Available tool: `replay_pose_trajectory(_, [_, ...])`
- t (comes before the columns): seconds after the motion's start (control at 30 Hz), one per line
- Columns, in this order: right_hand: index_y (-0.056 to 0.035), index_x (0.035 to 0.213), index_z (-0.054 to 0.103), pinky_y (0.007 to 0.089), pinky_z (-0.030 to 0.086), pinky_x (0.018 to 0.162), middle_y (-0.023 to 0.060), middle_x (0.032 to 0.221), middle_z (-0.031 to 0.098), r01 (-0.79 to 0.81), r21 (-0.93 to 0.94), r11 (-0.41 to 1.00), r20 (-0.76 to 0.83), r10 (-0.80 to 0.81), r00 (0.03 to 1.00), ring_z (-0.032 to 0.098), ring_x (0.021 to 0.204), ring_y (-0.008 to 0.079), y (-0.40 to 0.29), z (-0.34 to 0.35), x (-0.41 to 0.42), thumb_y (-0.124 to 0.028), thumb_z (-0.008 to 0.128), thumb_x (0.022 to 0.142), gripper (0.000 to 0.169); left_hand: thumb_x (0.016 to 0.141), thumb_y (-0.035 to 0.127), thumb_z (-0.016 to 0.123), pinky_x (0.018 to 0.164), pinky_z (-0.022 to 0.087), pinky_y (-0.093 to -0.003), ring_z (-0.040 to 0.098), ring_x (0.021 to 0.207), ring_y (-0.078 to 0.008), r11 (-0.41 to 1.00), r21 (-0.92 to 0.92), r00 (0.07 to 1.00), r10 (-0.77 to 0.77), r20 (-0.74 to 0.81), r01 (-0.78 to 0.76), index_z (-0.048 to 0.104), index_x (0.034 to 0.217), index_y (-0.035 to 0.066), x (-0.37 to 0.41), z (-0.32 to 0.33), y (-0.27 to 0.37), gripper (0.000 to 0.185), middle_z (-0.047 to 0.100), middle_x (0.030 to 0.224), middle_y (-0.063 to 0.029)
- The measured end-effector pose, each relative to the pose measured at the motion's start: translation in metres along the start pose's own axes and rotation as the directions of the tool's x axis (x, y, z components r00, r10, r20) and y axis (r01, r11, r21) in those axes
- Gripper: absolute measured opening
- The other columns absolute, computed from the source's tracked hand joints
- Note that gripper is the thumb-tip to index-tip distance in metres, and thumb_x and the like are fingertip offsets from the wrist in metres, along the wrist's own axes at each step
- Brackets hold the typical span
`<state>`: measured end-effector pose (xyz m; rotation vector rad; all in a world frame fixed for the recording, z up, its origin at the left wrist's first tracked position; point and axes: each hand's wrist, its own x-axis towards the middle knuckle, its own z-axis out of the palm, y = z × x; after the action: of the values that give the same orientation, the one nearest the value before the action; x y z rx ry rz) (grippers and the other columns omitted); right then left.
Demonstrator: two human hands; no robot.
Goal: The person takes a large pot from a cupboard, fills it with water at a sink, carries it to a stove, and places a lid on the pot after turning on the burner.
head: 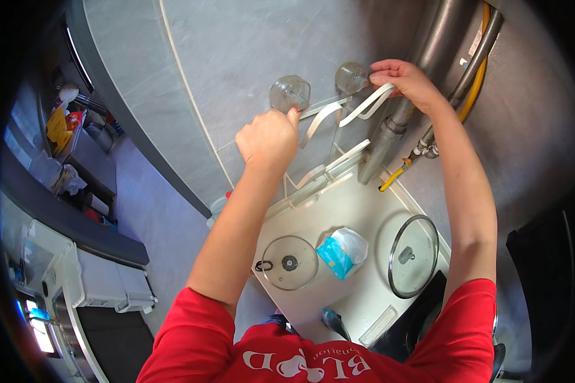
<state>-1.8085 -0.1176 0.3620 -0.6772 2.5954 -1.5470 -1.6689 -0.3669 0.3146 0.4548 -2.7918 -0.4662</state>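
Note:
A white wall rack (333, 112) with bent, curved bars is held against the grey tiled wall. Two clear round suction cups, a left one (290, 93) and a right one (351, 77), show along its top. My left hand (270, 139) is at the rack's left end, its thumb against the lower edge of the left cup. Its other fingers are curled and hidden from view. My right hand (397, 81) pinches the rack's right end, fingertips beside the right cup. Lower rack bars (311, 177) hang near the counter's back edge.
On the white counter (297, 306) below are a flat glass lid (299, 275), a blue and white soft packet (342, 251) and a glass lid on edge (407, 273). Metal pipes (431, 48) and a yellow hose (474, 95) run down the right corner.

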Motion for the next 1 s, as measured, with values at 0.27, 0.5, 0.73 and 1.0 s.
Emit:
replay_pose_trajectory(0.27, [-0.0014, 0.085, 0.063, 0.0243, 0.05, 0.058, 0.0078, 0.074, 0.067, -0.081, -0.089, 0.993, -0.047, 0.077, 0.996, 0.066, 0.064, 0.0128, -0.017, 0.009, 0.02, -0.025, 0.078, 0.074, 0.03, 0.093, 0.049, 0.041, 0.064, 0.05, -0.0419, 0.066, 0.075, -0.0331, 0.999, 0.004, 0.999, 0.053, -0.011, -0.053, 0.069, 0.078, 0.006, 0.005, 0.004, -0.004, 0.053, 0.068, 0.078, -0.0153])
replay_pose_trajectory(0.5, [-0.0012, 0.078, 0.063, 0.0217, 0.05, 0.057, 0.0068, 0.071, 0.066, -0.019, -0.155, 0.988, -0.042, 0.012, 0.999, 0.065, 0.062, 0.0119, -0.012, 0.011, 0.027, -0.024, 0.077, 0.074, 0.027, 0.092, 0.049, 0.042, 0.063, 0.05, -0.0412, 0.066, 0.074, -0.0332, 1.0, 0.009, 0.999, 0.025, -0.037, -0.024, 0.069, 0.076, 0.006, 0.002, 0.005, -0.003, 0.053, 0.068, 0.077, -0.0146])
replay_pose_trajectory(0.73, [-0.0006, 0.08, 0.062, 0.0213, 0.051, 0.054, 0.0062, 0.07, 0.064, 0.043, -0.197, 0.979, 0.026, -0.039, 0.999, 0.062, 0.058, 0.0105, -0.009, 0.01, 0.036, -0.022, 0.075, 0.077, 0.025, 0.092, 0.051, 0.042, 0.067, 0.05, -0.0429, 0.066, 0.078, -0.0355, 1.0, 0.021, 1.0, -0.004, -0.002, 0.004, 0.07, 0.08, 0.004, 0.007, 0.005, -0.003, 0.056, 0.068, 0.079, -0.0163])
replay_pose_trajectory(1.0, [0.0057, 0.082, 0.062, 0.0289, 0.051, 0.06, 0.0102, 0.071, 0.066, 0.053, -0.585, 0.809, 0.145, 0.04, 0.989, 0.065, 0.065, 0.0167, -0.048, 0.005, 0.022, -0.027, 0.078, 0.073, 0.037, 0.093, 0.05, 0.039, 0.07, 0.05, -0.0447, 0.065, 0.083, -0.0361, 0.999, 0.027, 1.0, 0.03, -0.008, -0.029, 0.069, 0.085, 0.004, 0.004, 0.001, -0.001, 0.056, 0.068, 0.087, -0.0182])
